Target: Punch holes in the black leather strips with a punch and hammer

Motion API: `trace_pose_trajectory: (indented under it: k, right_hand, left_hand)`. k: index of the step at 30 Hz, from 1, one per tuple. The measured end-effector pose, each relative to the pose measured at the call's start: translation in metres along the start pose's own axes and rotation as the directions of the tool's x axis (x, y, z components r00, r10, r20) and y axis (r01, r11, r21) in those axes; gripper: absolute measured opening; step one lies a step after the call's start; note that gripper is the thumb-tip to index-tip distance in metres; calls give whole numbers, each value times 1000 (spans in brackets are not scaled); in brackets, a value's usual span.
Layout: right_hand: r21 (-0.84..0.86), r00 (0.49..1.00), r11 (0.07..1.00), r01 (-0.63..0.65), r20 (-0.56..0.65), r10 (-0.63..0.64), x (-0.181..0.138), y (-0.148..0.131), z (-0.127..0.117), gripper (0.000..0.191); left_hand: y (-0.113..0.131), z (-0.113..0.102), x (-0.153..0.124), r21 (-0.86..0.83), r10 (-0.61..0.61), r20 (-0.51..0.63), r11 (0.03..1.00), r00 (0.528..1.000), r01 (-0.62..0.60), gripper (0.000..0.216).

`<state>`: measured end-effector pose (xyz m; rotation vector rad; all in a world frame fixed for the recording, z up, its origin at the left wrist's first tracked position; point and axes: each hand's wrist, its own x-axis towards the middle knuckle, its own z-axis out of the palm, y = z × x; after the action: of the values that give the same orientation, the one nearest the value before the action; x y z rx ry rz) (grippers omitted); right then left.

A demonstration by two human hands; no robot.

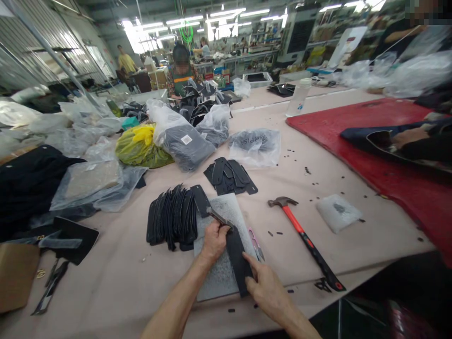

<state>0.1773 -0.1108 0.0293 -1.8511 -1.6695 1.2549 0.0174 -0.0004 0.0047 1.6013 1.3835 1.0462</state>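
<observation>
My left hand (214, 241) is closed around a thin metal punch tool (219, 218), holding its tip on the top end of a black leather strip (238, 261). That strip lies on a grey speckled cutting slab (219, 275) near the table's front edge. My right hand (267, 288) presses the strip's lower end flat with its fingers. A fanned row of black leather pieces (173, 217) sits just left of the slab. A hammer with a red and black handle (303, 239) lies to the right, untouched.
A pile of black cut pieces (230, 176) and several plastic bags (254, 147) lie farther back. A red mat (381, 155) covers the right side, where another person's hand holds dark material (395, 141). A white pad (338, 213) and small black punch-outs lie near the hammer. Other people work in the background.
</observation>
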Motion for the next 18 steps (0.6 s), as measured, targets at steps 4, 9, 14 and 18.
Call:
trace_pose_trajectory:
  k: [4, 9, 14, 18]
  right_hand:
    - [30, 999, 999, 32, -7, -32, -3, 3, 5, 62]
    - [11, 999, 999, 36, -1, -36, -2, -2, 14, 63]
    - [-75, 999, 997, 35, 36, -33, 4, -5, 11, 65]
    - [-88, 995, 995, 52, 89, -44, 5, -3, 8, 66]
  left_hand:
    - [-4, 1, -1, 16, 16, 12, 1000, 1000, -16, 20]
    - [-5, -3, -6, -6, -2, -23, 1000, 1000, 2, 20]
    - [-3, -2, -10, -5, 4, 6, 1000, 1000, -4, 19]
    - [-5, -2, -8, 5, 35, 36, 999, 999, -35, 18]
